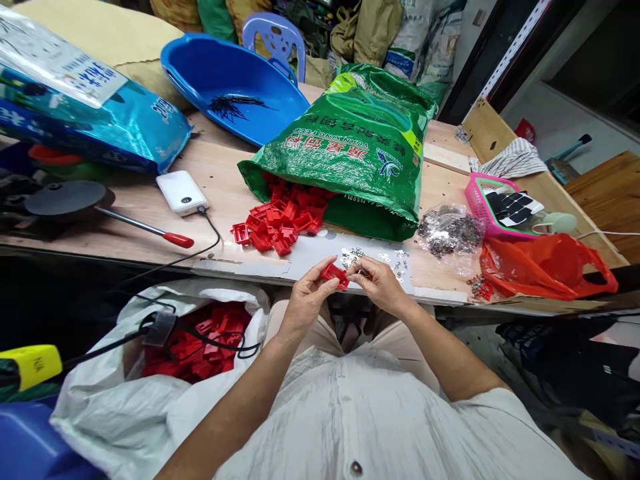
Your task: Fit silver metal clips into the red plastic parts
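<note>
My left hand (311, 295) grips a small red plastic housing (335, 274) between thumb and fingers, just over the table's front edge. At the housing's right end, my right hand (377, 283) has its thumb and index finger pinched together; whatever they hold is too small to make out. Behind my hands, small metal pieces (351, 257) are scattered on a grey sheet (310, 257). A heap of similar red housings (283, 223) spills from the mouth of a green feed bag (345, 150) lying on the table.
A white sack (95, 400) of red parts stands at lower left. A lever tool with a red grip (179, 240), a white power bank (182, 192) and a blue basin (200, 60) lie left. Right are a bag of metal parts (450, 230), pink basket (477, 200) and red bag (545, 263).
</note>
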`<move>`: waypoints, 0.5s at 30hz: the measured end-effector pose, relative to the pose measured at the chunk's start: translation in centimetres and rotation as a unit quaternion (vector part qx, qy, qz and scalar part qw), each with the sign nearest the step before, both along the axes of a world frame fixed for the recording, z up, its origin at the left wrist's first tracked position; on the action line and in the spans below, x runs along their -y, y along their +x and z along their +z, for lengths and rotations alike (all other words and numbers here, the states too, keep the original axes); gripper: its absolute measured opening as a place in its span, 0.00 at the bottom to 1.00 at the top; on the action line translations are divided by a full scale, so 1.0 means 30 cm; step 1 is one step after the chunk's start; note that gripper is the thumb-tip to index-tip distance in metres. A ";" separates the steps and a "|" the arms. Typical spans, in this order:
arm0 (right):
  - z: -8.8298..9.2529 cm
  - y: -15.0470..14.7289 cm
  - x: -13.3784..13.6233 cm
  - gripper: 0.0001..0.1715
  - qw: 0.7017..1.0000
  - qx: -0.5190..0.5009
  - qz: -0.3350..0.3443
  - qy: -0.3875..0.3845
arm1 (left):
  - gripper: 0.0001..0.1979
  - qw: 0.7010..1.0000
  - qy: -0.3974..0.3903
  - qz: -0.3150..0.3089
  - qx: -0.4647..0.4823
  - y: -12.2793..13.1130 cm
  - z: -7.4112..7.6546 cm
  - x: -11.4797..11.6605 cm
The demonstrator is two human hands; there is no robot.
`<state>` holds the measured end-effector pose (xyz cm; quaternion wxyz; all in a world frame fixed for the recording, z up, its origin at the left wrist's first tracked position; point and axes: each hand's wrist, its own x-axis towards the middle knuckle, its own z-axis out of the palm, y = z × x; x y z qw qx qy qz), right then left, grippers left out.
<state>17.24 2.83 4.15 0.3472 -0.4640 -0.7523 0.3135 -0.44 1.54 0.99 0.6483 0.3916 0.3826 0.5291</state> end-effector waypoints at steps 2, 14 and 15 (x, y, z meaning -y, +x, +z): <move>-0.003 0.000 0.003 0.08 1.000 0.008 0.020 0.009 | 0.27 1.000 -0.010 -0.003 0.017 0.001 0.009 0.002; -0.003 0.044 0.010 0.10 0.989 0.048 0.128 0.049 | 0.25 1.000 -0.002 -0.025 0.012 0.004 0.018 0.000; -0.005 0.045 0.011 0.08 0.991 0.036 0.122 0.034 | 0.24 1.000 -0.002 -0.029 0.013 0.005 0.015 0.000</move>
